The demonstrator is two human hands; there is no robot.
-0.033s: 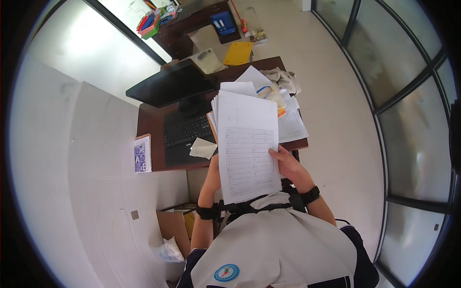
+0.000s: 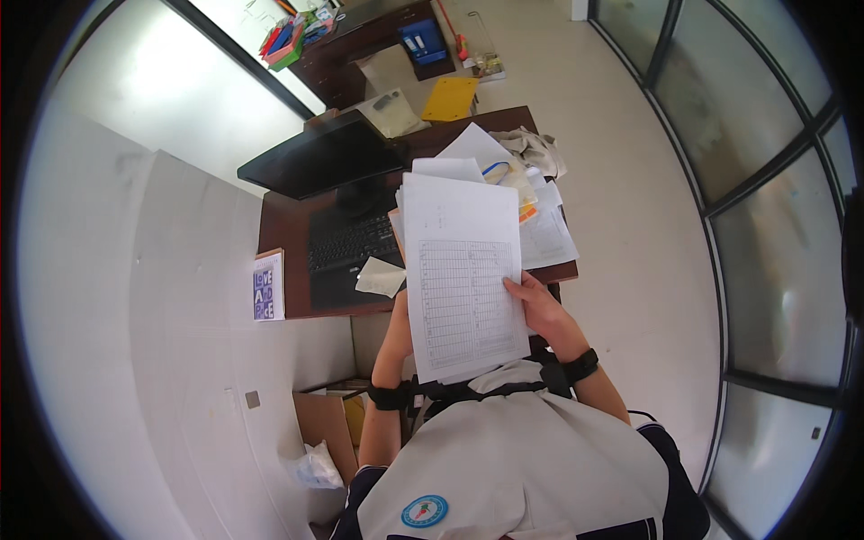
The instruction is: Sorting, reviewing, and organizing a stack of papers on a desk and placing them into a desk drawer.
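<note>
In front of my chest is a stack of printed paper sheets (image 2: 468, 288), its top page showing a ruled table. My right hand (image 2: 538, 304) grips the right edge, thumb lying on the top page. At the left edge is my left hand (image 2: 399, 326), its fingers hidden behind the sheets; it appears to hold the stack from that side. Several sheet edges show along the upper left of the stack. Just left of it, a small cream-coloured paper slip (image 2: 380, 277) lies at the keyboard's near edge.
Beyond the papers, a dark wooden desk (image 2: 279, 232) carries a black monitor (image 2: 319, 155), a keyboard (image 2: 346, 241) and more loose papers (image 2: 547, 236) on the right. Crumpled cloth (image 2: 533, 144) sits at its far right corner. A cardboard box (image 2: 324, 423) stands low at the left.
The sheets fanned out at the stack's upper left now lie closer together, and the top page has shifted very slightly. Both hands keep nearly the same place.
</note>
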